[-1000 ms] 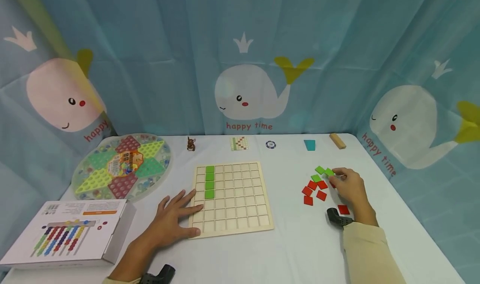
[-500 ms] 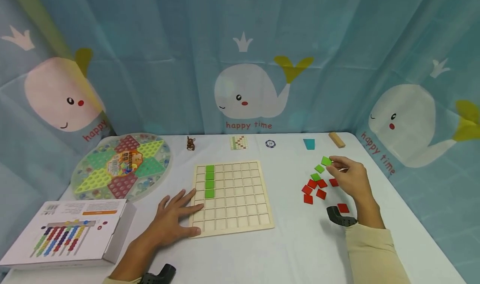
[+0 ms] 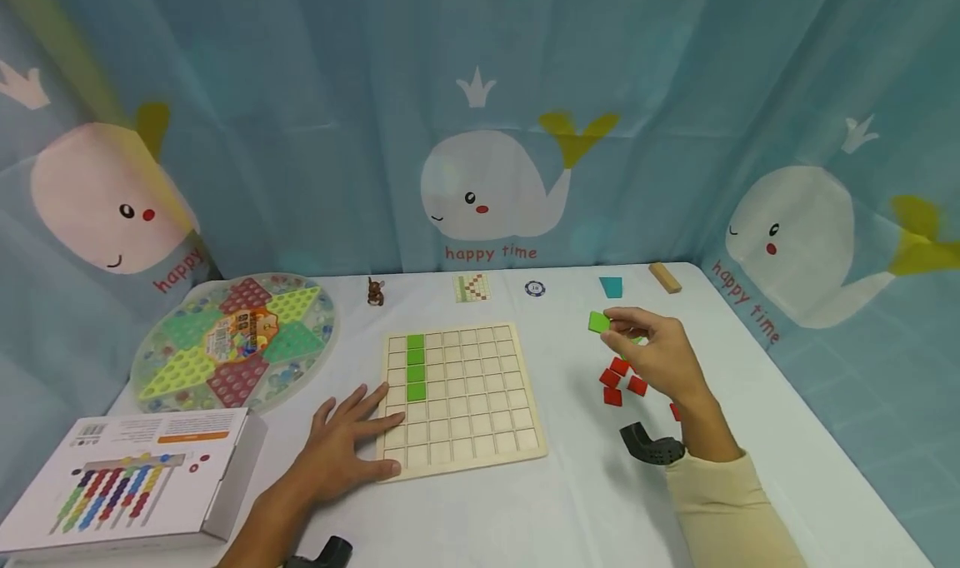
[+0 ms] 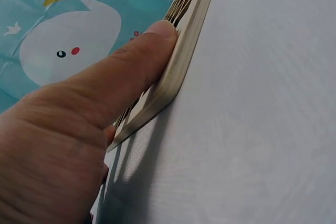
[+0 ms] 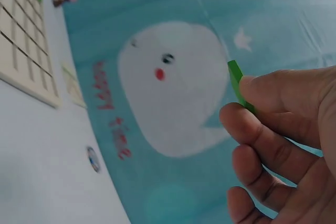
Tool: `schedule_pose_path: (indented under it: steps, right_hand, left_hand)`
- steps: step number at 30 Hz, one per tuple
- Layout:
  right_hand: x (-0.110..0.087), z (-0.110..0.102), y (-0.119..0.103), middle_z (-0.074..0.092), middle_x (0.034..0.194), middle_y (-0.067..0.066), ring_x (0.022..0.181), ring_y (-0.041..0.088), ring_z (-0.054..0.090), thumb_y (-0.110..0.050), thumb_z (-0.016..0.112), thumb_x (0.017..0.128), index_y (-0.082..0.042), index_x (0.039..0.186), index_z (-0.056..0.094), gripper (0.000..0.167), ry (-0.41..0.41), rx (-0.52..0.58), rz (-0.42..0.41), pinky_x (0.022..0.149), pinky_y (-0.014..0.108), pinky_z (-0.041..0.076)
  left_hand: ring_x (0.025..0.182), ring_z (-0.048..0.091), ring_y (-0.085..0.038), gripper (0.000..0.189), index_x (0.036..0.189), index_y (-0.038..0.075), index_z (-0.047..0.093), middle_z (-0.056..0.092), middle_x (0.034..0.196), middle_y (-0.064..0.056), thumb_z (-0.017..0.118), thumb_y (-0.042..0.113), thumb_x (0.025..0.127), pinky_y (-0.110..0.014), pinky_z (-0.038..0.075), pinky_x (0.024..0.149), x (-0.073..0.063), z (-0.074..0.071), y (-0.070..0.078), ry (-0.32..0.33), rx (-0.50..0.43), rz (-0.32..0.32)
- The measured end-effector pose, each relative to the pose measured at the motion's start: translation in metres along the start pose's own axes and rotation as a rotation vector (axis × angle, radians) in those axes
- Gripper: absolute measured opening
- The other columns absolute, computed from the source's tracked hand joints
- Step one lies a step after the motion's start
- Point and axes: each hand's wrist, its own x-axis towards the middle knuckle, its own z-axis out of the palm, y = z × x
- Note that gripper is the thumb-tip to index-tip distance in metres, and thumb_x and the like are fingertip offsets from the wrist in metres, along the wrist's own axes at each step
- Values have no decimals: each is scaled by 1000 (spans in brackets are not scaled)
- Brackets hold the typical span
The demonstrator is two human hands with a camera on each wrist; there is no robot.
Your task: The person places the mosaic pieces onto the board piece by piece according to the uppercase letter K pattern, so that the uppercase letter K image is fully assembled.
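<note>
Green tile point(image 3: 598, 322) hangs above tabletop point(image 3: 540, 514), curtain point(image 3: 322, 176) behind, right hand point(image 3: 656, 353) pinching (left hand point(image 3: 339, 445) spread).

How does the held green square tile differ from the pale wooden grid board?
The green square tile is plain; the pale wooden grid board has many cells. The tile is much smaller than the board. The tile is held in the air; the board lies on the white-covered table. Both are flat.
</note>
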Motion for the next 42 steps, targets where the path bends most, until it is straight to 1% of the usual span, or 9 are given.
schedule_pose_path:
  steps: [3, 6, 11, 19, 26, 29, 35, 38, 42]
  right_hand:
    - [1, 12, -6, 67, 90, 5, 86, 21, 59, -9, 73, 86, -3, 112, 70, 27, -43, 23, -23, 71, 38, 52]
    - [2, 23, -13, 68, 89, 3, 86, 21, 60, -6, 74, 84, -1, 111, 70, 27, -72, 45, -74, 77, 46, 50]
    - [3, 49, -26, 68, 89, 0, 85, 18, 61, -5, 75, 83, -2, 109, 71, 27, -117, 95, -140, 78, 49, 48]
    - [0, 99, -41, 67, 90, -6, 85, 13, 61, -7, 75, 83, -5, 109, 71, 26, -248, 132, -163, 75, 45, 50]
    - [-2, 138, -49, 63, 84, -13, 84, 7, 60, -11, 74, 84, -8, 107, 72, 23, -356, 160, -159, 73, 36, 47]
    - [-2, 153, -53, 63, 83, -15, 84, 9, 60, -12, 75, 84, -9, 107, 72, 23, -393, 163, -156, 72, 34, 47]
    - [-3, 178, -58, 63, 81, -13, 84, 13, 60, -11, 75, 83, -6, 106, 72, 23, -458, 124, -154, 74, 30, 49]
    - [-2, 189, -60, 62, 80, -12, 82, 10, 59, -11, 75, 83, -6, 105, 72, 23, -498, 103, -128, 74, 27, 49]
    - [-2, 203, -61, 60, 78, -14, 76, 4, 55, -14, 75, 83, -7, 105, 72, 23, -563, 52, -106, 70, 21, 48]
  left_hand:
    - [140, 21, -39, 67, 127, 22, 67, 35, 152, -7, 75, 59, 72, -63, 3, 104, -2, 2, 0, -1, 1, -14]
    - [140, 20, -38, 68, 128, 23, 66, 34, 153, -6, 75, 59, 72, -62, 2, 105, -1, 3, -1, -4, 4, -17]
    - [140, 21, -38, 68, 127, 22, 67, 35, 153, -6, 77, 58, 71, -62, 2, 105, 0, 2, -2, 1, 8, -15]
    - [140, 21, -39, 69, 127, 22, 67, 35, 152, -6, 77, 59, 70, -61, 1, 106, -2, 3, -1, 4, 4, -11]
    - [140, 22, -39, 68, 126, 22, 67, 35, 152, -6, 77, 59, 70, -61, 2, 106, -3, 3, -1, 6, 13, -20]
    - [140, 21, -39, 68, 126, 23, 67, 35, 153, -6, 76, 60, 70, -61, 2, 106, -3, 3, 0, -3, 23, -27]
    - [140, 22, -39, 69, 127, 23, 66, 34, 153, -6, 76, 60, 70, -63, 2, 105, -2, 3, -1, -2, 18, -14]
    - [140, 22, -40, 70, 128, 23, 66, 34, 153, -6, 74, 61, 71, -63, 3, 105, -2, 2, -1, -2, 12, -5]
    - [140, 22, -40, 70, 129, 23, 65, 34, 153, -6, 73, 63, 72, -63, 3, 105, -2, 2, 0, -1, 22, -2]
